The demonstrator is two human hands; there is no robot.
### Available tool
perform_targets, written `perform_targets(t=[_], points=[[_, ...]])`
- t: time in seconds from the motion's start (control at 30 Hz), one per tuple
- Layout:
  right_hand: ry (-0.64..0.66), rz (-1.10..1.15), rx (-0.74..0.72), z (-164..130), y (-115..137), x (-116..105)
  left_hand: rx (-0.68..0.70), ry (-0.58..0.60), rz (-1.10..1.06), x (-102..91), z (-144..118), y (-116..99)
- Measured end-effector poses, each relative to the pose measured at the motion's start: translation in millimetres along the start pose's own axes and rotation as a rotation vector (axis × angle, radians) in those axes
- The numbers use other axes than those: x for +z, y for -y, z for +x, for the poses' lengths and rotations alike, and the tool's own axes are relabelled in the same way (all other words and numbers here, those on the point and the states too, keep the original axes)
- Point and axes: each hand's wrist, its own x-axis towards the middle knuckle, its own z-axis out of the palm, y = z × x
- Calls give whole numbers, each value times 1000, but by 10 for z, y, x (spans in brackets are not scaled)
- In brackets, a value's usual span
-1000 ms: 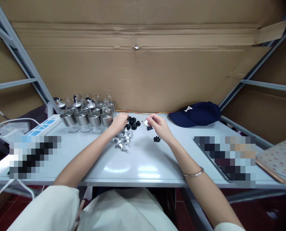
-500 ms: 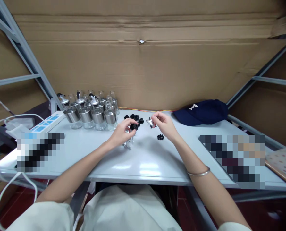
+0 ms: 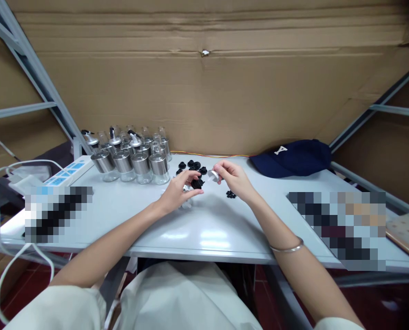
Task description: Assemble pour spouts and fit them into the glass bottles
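Mid-table, just above the surface: left hand (image 3: 175, 195) pinches a black cap (image 3: 196, 184), small, round, ribbed. Right hand (image 3: 234, 181) pinches a silver lid (image 3: 212, 175), shiny, just right of the cap. Jars (image 3: 133, 158) far left.

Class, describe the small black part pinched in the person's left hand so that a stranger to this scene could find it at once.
Start at the grey table and find the cluster of steel-collared glass bottles at its back left. Just right of them, the left hand pinches a black part above the tabletop. Unlike the loose black parts lying behind it, this one is lifted, close to the silver piece in the right hand.
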Motion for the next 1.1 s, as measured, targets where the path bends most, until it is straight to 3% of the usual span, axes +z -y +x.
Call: perform_targets(t=[0.2,0.4,0.5,0.9,1.1], points=[[-4,14,21,-3,-1,12,-5,-25,28,-38,32,-80],[-7,64,31,17,22,20,-352,-130,-497,-27,82,-76],[-14,107,29,19,29,13,-455,-159,-675,-25,101,-82],[103,158,0,-36,31,73,-503,-227,-743,-49,120,-23],[91,139,3,-51,22,80,-483,-206,-810,-17,118,-20]])
